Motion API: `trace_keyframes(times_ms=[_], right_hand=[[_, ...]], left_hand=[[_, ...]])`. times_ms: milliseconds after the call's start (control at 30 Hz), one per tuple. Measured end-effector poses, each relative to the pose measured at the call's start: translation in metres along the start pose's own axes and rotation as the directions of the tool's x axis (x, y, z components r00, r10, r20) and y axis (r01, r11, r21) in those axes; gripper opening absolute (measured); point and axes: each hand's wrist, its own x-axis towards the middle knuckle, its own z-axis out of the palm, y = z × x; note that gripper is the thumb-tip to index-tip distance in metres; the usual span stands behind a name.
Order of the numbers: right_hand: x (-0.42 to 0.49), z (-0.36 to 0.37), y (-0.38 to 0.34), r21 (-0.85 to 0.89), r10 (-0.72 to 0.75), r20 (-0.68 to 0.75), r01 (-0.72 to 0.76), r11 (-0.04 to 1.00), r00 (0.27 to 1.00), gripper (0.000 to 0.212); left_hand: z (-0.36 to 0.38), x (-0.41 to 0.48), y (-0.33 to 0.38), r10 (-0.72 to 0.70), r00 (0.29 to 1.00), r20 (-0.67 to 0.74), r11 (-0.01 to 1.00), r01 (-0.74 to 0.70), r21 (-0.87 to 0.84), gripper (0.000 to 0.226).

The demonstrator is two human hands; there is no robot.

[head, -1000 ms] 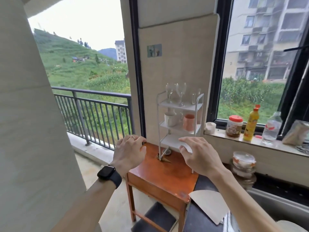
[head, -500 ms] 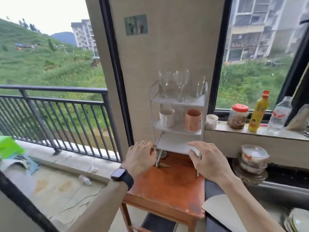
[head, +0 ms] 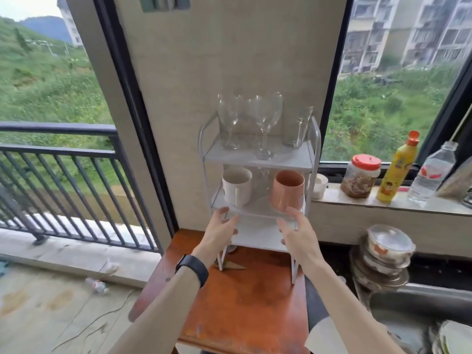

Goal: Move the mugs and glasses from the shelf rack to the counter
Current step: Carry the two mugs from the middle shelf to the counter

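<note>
On the middle shelf of the rack (head: 258,159) sit a white mug (head: 236,189) and pink mug (head: 287,192), wine glasses (head: 265,118) above; left hand (head: 219,229) and right hand (head: 298,232) both open, empty, just below. Jar (head: 360,176) and bottles (head: 398,167) crowd the sill.

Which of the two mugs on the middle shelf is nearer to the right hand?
The pink mug. It stands on the right side of the shelf, just above the right hand; the white mug stands left, above the left hand.

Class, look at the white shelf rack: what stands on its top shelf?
On the top shelf of the white rack stand clear glasses: two wine glasses and a tall glass. Overlapping transparent glass hides whether more stand behind.
</note>
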Motion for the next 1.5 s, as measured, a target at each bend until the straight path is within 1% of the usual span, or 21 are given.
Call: trace_keyframes(times_ms=[67,133,200,300,367,467,533,600,733,833,933,1067,1200,1300,1400,1500], right_hand=[[0.017,0.005,-0.002,0.027,0.000,-0.033,0.001,1.000,0.999,0.055],[0.033,0.008,0.000,0.052,0.008,-0.050,-0.006,0.999,0.999,0.054],[0.045,0.010,0.002,0.083,0.041,-0.035,-0.038,0.996,0.999,0.047],[0.059,0.014,0.004,0.191,0.084,0.003,-0.083,0.978,0.996,0.030],[0.069,0.015,0.004,0.231,0.096,0.016,-0.097,0.968,0.995,0.021],[0.079,0.019,0.003,0.248,0.105,0.016,-0.106,0.963,0.994,0.015],[0.082,0.022,0.003,0.235,0.118,-0.019,-0.110,0.966,0.993,0.018],[0.085,0.024,0.004,0.207,0.122,-0.063,-0.106,0.973,0.991,0.024],[0.090,0.028,0.005,0.094,0.109,-0.139,-0.097,0.991,0.984,0.040],[0.089,0.030,0.003,0.074,0.104,-0.171,-0.093,0.993,0.980,0.041],[0.080,0.030,0.004,0.091,0.092,-0.200,-0.075,0.993,0.976,0.037],[0.056,0.032,0.003,0.161,0.074,-0.171,-0.046,0.986,0.982,0.032],[0.021,0.032,0.003,0.182,0.017,-0.166,0.014,0.983,0.986,0.039],[-0.009,0.029,0.011,0.178,-0.021,-0.168,0.051,0.983,0.986,0.038],[-0.037,0.023,0.023,0.181,-0.018,-0.177,0.050,0.982,0.984,0.035],[-0.067,0.010,0.038,0.156,-0.004,-0.212,0.038,0.987,0.977,0.034]], left_hand=[[0.005,0.012,0.002,-0.001,1.000,-0.011,1.000,0.000,-0.031,0.052],[0.008,0.021,0.005,-0.010,1.000,-0.004,0.999,0.010,-0.040,0.047],[0.010,0.029,0.009,-0.023,1.000,0.007,0.998,0.024,-0.052,0.041],[0.012,0.039,0.013,-0.070,0.994,0.079,0.994,0.075,-0.073,0.035],[0.013,0.046,0.016,-0.086,0.990,0.114,0.992,0.096,-0.077,0.026],[0.015,0.053,0.020,-0.073,0.992,0.099,0.993,0.081,-0.081,0.026],[0.017,0.054,0.023,-0.050,0.996,0.079,0.995,0.056,-0.077,0.026],[0.018,0.054,0.025,-0.044,0.997,0.071,0.996,0.049,-0.077,0.032],[0.015,0.054,0.022,-0.028,0.996,0.088,0.995,0.036,-0.092,0.042],[0.009,0.052,0.016,0.006,0.992,0.128,0.992,0.010,-0.123,0.048],[-0.001,0.049,0.008,0.041,0.985,0.169,0.992,-0.020,-0.121,0.051],[-0.017,0.042,-0.001,0.083,0.975,0.207,0.994,-0.066,-0.087,0.055],[-0.032,0.031,-0.016,0.143,0.957,0.252,0.990,-0.140,-0.028,0.059],[-0.039,0.016,-0.026,0.172,0.934,0.312,0.983,-0.185,0.011,0.053],[-0.035,0.002,-0.032,0.182,0.905,0.385,0.978,-0.207,0.024,0.044],[-0.015,-0.011,-0.038,0.184,0.862,0.472,0.970,-0.237,0.053,0.047]])
